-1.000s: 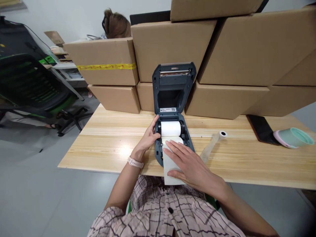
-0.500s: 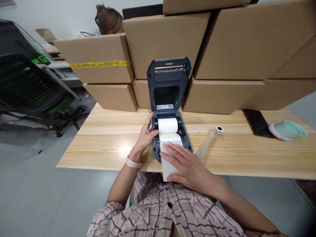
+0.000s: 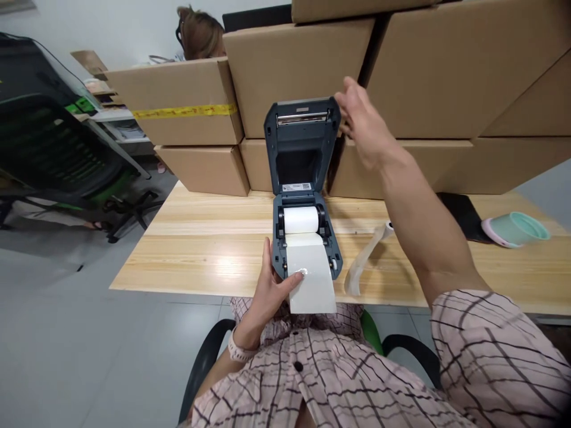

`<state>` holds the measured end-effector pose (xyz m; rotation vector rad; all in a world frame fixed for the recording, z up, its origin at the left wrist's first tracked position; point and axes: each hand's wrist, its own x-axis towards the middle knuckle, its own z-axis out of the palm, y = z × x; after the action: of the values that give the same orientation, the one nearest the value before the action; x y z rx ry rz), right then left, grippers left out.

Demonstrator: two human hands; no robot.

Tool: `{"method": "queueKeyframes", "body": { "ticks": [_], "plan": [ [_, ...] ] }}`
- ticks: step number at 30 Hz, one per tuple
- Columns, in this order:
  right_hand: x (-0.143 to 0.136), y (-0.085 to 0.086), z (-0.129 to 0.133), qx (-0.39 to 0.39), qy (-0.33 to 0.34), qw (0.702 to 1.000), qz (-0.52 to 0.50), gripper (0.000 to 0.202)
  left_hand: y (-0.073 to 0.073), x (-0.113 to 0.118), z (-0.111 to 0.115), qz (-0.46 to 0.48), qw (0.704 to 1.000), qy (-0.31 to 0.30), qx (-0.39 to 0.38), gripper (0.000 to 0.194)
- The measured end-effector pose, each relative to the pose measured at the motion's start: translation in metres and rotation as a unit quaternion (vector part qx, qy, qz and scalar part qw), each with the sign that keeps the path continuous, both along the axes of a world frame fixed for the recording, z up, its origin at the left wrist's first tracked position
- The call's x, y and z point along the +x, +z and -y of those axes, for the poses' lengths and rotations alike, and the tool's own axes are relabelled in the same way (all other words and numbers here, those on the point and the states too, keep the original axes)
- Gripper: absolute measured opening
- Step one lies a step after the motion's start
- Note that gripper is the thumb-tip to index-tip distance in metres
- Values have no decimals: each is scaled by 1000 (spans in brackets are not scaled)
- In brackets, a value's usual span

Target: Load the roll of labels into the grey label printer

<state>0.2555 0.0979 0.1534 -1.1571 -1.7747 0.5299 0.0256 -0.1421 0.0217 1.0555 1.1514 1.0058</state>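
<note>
A dark grey label printer (image 3: 280, 252) stands on the wooden table with its lid (image 3: 297, 134) raised. Inside lies a white label roll (image 3: 301, 220), and its label strip (image 3: 312, 291) runs out over the front and past the table edge. My left hand (image 3: 270, 291) presses its thumb on the strip, its fingers along the printer's left front side, partly hidden. Up at the lid's top right corner is my right hand (image 3: 359, 116), fingers apart and bent; at least one fingertip appears to touch the lid edge.
Stacked cardboard boxes (image 3: 294, 71) rise right behind the printer. Right of it lies a loose curling paper strip (image 3: 363, 264). A black phone (image 3: 464, 217) and a mint cup (image 3: 520, 229) are further right. Another person's head (image 3: 200, 35) shows behind the boxes; an office chair (image 3: 57, 142) stands left.
My right hand has left the label strip and risen to the lid's top right corner. My left hand has slid from beside the roll down to the strip, thumb on top.
</note>
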Motion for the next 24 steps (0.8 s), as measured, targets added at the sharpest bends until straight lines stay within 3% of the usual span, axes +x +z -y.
{"method": "queueKeyframes", "body": {
  "ticks": [3,7,11,14,16,18,21,24],
  "plan": [
    [-16,2,0,8,25,1000,8,96,0,0,-1,0,1000,3,3,122],
    [-16,-13,68,105,4,994,31,67,-11,-1,3,-1,1000,15,21,125],
    [-11,-58,156,159,53,984,57,64,-17,-10,3,-24,996,40,81,110],
    [-16,-101,198,157,42,986,42,53,-10,-18,-8,-31,985,82,148,93],
    [-23,-123,211,140,-1,990,30,42,-5,-19,-18,-30,983,95,152,93],
    [-29,-135,217,120,-37,992,17,29,-2,-15,-27,-20,989,95,115,98],
    [-34,-134,220,99,-39,994,9,16,-4,-4,-31,6,996,73,51,112],
    [-31,-124,222,52,-16,998,18,17,-9,4,-28,36,998,51,28,118]
  ]
}}
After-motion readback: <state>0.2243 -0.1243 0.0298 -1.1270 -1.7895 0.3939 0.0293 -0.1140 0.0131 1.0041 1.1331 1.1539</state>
